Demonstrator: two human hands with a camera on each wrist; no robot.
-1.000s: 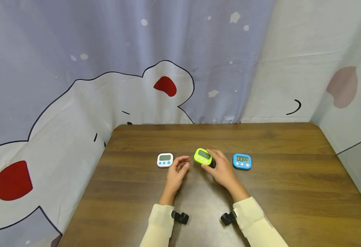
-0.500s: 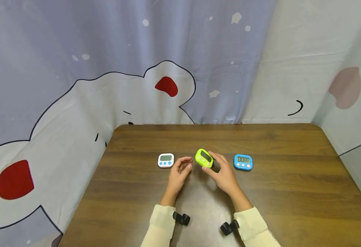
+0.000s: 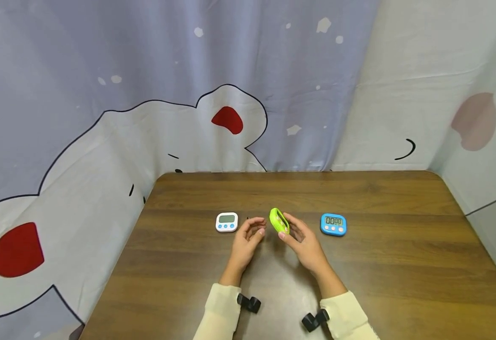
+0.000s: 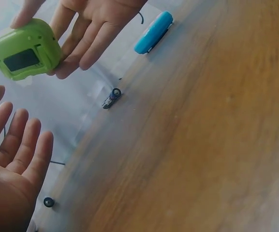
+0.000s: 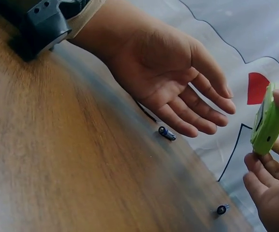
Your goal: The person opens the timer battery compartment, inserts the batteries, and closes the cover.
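Note:
A lime-green digital timer is held up off the table, pinched by its edges between the thumb and fingers of my right hand. It stands nearly on edge, screen side turned to the right. In the left wrist view the back of the green timer shows, with a dark rectangular patch. My left hand is just left of it, fingers loosely bent, palm facing the timer and holding nothing. Two small dark cylinders, battery-like, lie on the table: one cylinder beyond the hands, another cylinder by the left hand.
A white timer with blue buttons lies left of my left hand. To the right of my right hand lies a blue timer with digits on its screen. The brown wooden table meets a printed curtain behind.
My right hand has turned the green timer from facing up to nearly edge-on, tilting its screen to the right. The left hand has shifted slightly right, towards it.

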